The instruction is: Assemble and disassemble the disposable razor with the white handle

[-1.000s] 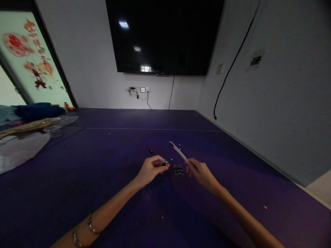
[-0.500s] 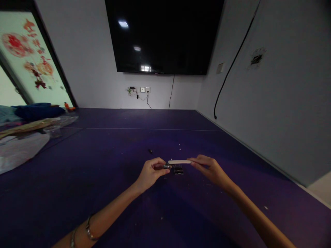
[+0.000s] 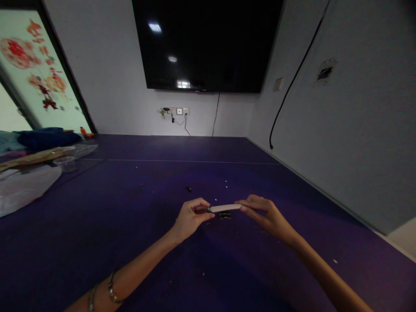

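Observation:
My left hand (image 3: 194, 214) pinches a small silvery metal piece (image 3: 209, 209) between thumb and fingers; most of it is hidden, so its kind is unclear. A slim pale bar with a rounded end (image 3: 225, 208) is gripped at its right end by my right hand (image 3: 260, 210). The bar's left end meets or overlaps the metal piece at my left fingertips; I cannot tell whether they are joined. Just below the bar lies a small dark flat item with light markings (image 3: 225, 215), partly covered by it. Beyond my left hand a small black piece (image 3: 189, 189) rests on the purple surface (image 3: 146, 251).
White specks lie scattered on the surface. Plastic bags (image 3: 29, 186) and dark blue cloth (image 3: 48, 138) are piled at left, near a small orange object (image 3: 86, 132). A television (image 3: 208, 47) hangs on the back wall; a black cable (image 3: 292, 82) runs down the right wall.
The pale bar has dropped slightly and tilted, its left end now lower and at the metal piece in my left fingers. It covers more of the dark item. My left hand has barely moved.

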A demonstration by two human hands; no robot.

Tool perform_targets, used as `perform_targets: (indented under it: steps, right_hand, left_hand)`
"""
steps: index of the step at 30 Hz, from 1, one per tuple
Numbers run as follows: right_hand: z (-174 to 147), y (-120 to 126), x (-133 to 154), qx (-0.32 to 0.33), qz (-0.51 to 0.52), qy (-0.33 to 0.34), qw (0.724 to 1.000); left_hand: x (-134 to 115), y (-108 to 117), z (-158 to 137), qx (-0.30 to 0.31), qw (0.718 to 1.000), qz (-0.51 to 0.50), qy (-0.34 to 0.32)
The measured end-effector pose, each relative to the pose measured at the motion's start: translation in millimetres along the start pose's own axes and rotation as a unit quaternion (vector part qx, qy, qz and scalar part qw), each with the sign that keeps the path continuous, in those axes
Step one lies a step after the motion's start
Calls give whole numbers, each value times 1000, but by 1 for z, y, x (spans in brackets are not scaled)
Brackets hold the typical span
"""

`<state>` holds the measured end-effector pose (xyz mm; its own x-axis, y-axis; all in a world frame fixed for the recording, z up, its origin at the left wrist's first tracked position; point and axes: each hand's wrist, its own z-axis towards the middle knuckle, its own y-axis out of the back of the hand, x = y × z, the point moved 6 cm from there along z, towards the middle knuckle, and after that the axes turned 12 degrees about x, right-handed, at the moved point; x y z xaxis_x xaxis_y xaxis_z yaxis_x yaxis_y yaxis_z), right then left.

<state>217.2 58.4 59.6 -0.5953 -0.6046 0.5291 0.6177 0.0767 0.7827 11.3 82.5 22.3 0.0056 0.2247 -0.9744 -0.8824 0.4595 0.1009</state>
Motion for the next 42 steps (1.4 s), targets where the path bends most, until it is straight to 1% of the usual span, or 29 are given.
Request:
perform_targets:
  steps: [6, 10, 14, 19, 23, 28, 30, 33, 37, 42]
  right_hand:
    - [-1, 5, 3, -18, -8, -6, 1000]
    - [0, 5, 11, -11, -41, -3, 999]
    - [-2, 11, 16, -36, -69, -16, 997]
    - [-2, 10, 25, -15, -89, 5, 996]
    - [-3, 13, 28, -42, -122, -4, 992]
    - [-5, 13, 34, -35, -150, 22, 988]
    - [-6, 15, 34, -49, -161, 18, 986]
    - [-7, 17, 35, -61, -166, 10, 984]
    - [-6, 14, 38, -39, -166, 24, 985]
    - [-7, 20, 33, -71, -164, 9, 984]
  left_hand:
    - [-6, -4, -2, 14, 1000, -10, 0]
    - [-6, -4, -2, 16, 1000, -5, -6]
    - [-7, -7, -4, 25, 999, -30, -11]
    - [-11, -6, -5, 17, 1000, 16, -11]
    - [-11, -5, -4, 12, 1000, 2, -15]
    - [-15, -5, -5, 8, 999, 28, -20]
    - [-16, -4, -6, 6, 999, 27, -20]
    - [-15, -5, -6, 11, 1000, 21, -12]
    - [-16, -4, -5, 11, 999, 28, -31]
    - [-17, -3, -5, 6, 999, 9, -33]
